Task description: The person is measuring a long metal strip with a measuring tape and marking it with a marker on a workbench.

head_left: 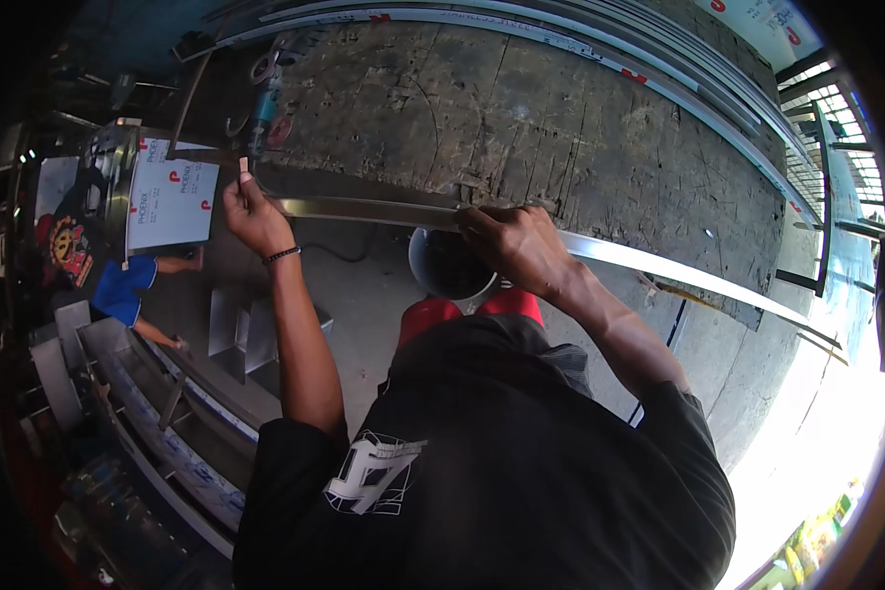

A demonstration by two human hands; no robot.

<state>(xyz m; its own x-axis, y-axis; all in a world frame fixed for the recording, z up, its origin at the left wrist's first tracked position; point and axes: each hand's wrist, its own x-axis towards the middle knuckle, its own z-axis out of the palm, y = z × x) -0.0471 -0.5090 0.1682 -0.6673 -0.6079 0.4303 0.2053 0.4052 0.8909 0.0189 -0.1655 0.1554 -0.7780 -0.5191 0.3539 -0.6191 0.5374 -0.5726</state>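
A long shiny metal strip [659,263] runs along the near edge of a worn wooden bench [560,128], from my left hand out to the far right. My right hand [521,246] is closed over the strip near its middle, fingers curled on its upper edge. At the strip's left end, my left hand [259,221] is closed against it, with most of its fingers hidden. A small pale tan piece [244,165] shows at the tip of this hand; whether it is tape on a finger or a held thing, I cannot tell.
A teal angle grinder [264,106] lies on the bench beyond my left hand. Long metal lengths [600,61] line the far edge. Below the strip stands a round container [442,265]. A person in blue [126,292] is at left, near metal channels [147,388].
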